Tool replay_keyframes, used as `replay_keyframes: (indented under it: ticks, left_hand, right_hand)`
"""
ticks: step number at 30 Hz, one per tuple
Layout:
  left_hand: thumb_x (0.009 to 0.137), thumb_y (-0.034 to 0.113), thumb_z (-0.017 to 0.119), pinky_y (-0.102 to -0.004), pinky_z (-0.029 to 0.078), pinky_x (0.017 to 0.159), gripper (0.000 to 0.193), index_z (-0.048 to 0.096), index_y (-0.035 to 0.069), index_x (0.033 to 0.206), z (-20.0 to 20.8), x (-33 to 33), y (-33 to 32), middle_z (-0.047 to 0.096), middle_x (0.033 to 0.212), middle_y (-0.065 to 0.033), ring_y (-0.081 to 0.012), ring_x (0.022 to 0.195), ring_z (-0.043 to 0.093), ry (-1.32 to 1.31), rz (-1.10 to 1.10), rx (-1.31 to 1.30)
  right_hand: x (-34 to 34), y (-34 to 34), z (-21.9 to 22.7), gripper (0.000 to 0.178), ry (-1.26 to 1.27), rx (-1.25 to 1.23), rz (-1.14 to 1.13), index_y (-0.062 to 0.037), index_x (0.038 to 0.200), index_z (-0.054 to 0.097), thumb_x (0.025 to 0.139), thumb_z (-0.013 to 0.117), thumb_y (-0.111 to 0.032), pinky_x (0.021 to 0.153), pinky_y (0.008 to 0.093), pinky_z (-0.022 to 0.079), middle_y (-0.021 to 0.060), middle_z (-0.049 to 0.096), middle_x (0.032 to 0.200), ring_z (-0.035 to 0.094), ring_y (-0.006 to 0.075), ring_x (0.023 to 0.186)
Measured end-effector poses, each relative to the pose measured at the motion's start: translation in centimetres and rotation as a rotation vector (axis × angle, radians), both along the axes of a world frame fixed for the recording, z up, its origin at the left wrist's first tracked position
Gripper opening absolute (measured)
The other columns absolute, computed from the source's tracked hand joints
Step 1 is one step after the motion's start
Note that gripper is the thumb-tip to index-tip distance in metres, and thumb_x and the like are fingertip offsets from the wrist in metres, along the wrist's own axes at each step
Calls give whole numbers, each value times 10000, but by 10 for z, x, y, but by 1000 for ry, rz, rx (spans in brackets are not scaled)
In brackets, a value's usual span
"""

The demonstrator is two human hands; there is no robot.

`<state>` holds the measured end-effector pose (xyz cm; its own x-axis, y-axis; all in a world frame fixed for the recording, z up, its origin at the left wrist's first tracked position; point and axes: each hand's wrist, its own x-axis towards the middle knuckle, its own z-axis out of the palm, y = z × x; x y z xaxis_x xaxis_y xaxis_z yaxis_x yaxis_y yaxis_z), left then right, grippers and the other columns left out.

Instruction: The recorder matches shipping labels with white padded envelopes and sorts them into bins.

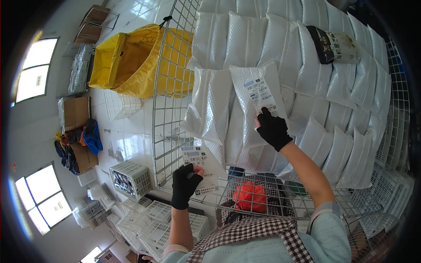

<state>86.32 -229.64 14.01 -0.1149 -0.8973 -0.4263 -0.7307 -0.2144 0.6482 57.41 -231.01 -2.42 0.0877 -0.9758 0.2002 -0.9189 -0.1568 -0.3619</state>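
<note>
Head view: wire cage cart (pixel 169 131) packed with white padded mailers (pixel 333 87); right hand (pixel 272 129) grips a labelled mailer (pixel 258 94), left hand (pixel 185 184) another (pixel 199 164).

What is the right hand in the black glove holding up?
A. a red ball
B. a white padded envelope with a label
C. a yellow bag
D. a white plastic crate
B: the right hand grips the lower edge of a white padded envelope with a printed label, lifted over the rows of similar envelopes stacked in the wire cart.
</note>
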Motion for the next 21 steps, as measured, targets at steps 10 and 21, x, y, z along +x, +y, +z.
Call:
replay_keyframes:
  ticks: [10, 21]
  left_hand:
    - [718, 106, 650, -244, 416, 539, 118, 638, 2, 773, 1, -2, 2, 588, 640, -48, -94, 581, 526, 39, 42, 39]
    - [720, 107, 654, -227, 414, 527, 119, 645, 11, 789, 5, 3, 5, 587, 631, -36, -76, 568, 515, 67, 49, 53]
  right_hand:
    - [-5, -80, 1, 373, 269, 186, -102, -118, 1157, 489, 787, 513, -160, 476, 354, 482, 251, 431, 1209, 602, 238, 537]
    - [-3, 48, 7, 602, 240, 574, 20, -217, 1325, 323, 764, 480, -67, 480, 367, 492, 304, 360, 1265, 614, 288, 558]
